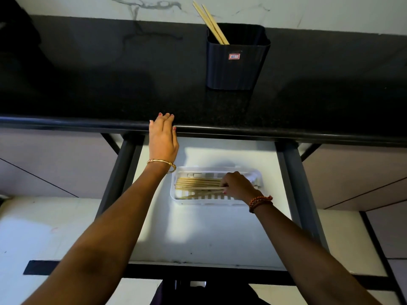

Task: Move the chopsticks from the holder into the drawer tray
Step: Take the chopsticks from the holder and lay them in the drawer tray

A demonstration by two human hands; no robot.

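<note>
A dark ribbed holder point(236, 62) stands on the black counter and has two wooden chopsticks point(209, 20) leaning out of it to the upper left. In the open drawer lies a white slotted tray point(211, 202) with several chopsticks point(198, 183) laid lengthwise inside. My right hand point(239, 186) is down in the tray, fingers pinched on the ends of a pair of chopsticks point(204, 190). My left hand point(163, 139) rests flat on the counter's front edge, fingers together, holding nothing.
The black counter point(110, 84) runs across the view with a rounded front edge point(286, 132). The drawer's white floor point(209, 234) lies between dark side rails point(295, 172). Cabinet fronts flank the drawer on both sides.
</note>
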